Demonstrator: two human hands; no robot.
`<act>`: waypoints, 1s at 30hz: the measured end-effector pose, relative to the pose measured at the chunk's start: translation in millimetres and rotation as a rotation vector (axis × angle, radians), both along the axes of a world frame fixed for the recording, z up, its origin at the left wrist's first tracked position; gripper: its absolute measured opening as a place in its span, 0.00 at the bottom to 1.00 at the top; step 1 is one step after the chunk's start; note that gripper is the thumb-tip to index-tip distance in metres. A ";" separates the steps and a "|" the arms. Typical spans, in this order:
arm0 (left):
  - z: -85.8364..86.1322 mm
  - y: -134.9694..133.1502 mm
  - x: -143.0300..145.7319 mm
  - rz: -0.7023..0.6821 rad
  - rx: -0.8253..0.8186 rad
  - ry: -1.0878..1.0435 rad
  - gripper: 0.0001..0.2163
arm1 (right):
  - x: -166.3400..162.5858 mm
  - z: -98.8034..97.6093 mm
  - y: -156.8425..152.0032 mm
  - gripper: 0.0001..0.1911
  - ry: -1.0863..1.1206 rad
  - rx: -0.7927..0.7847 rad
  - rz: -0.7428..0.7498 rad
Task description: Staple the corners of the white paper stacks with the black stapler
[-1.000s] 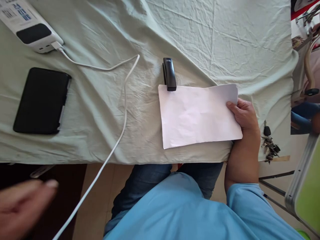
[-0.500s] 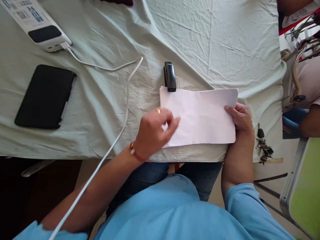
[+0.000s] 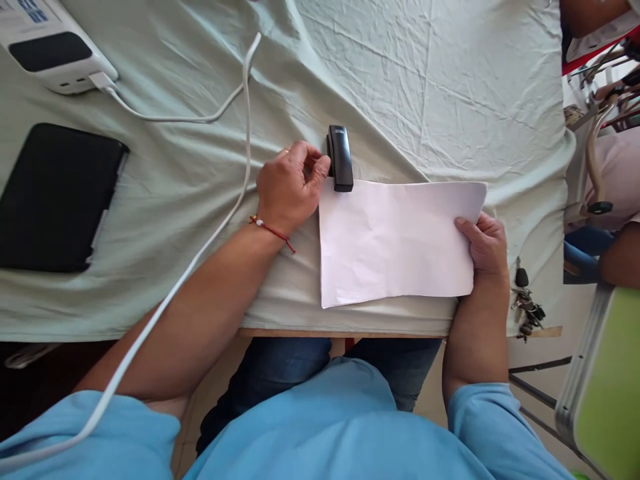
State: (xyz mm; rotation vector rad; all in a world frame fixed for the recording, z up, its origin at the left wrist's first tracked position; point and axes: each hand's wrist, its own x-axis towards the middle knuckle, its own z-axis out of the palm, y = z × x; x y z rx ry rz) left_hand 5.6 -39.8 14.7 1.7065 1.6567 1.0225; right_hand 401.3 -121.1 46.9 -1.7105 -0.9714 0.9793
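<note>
A white sheaf of paper (image 3: 400, 243) lies on the cloth, its top left corner at the end of a black stapler (image 3: 342, 159). My right hand (image 3: 486, 243) grips the paper's right edge, thumb on top and fingers beneath. Beside the stapler's left side is my left hand (image 3: 290, 183), fingers curled and the thumb tip close to the stapler and the paper's corner. Whatever is between those fingertips is hidden. A red string bracelet circles the left wrist.
A white cable (image 3: 200, 253) runs from a white device (image 3: 55, 53) across my left arm. A black tablet-like case (image 3: 57, 200) lies at left. Keys (image 3: 526, 300) rest near the table's right corner. Beyond it are a green-topped table (image 3: 610, 380) and a seated person.
My left hand has moved up and left, from over the paper to the stapler's side. The paper's left edge is now uncovered. My right hand keeps hold of the paper.
</note>
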 end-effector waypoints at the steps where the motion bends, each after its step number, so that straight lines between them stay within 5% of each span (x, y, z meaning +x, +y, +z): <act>1: 2.2 -1.6 0.6 -0.036 -0.010 -0.015 0.12 | 0.5 -0.4 -1.0 0.27 -0.002 0.007 -0.003; 12: 35.5 -8.3 -25.3 -0.539 -0.264 0.078 0.15 | 7.6 -2.5 -5.5 0.27 0.043 0.010 0.008; 15: 40.7 -7.3 -26.8 -0.548 -0.296 0.120 0.13 | 6.1 -1.7 -3.7 0.32 0.051 -0.015 0.031; 20: 43.6 -11.0 -21.9 -0.444 -0.258 0.124 0.23 | 7.8 -5.2 1.0 0.35 0.011 -0.016 0.047; 30: 30.2 -4.8 -31.7 -0.506 -0.372 -0.155 0.12 | 20.0 -6.1 1.7 0.31 -0.082 -0.017 0.095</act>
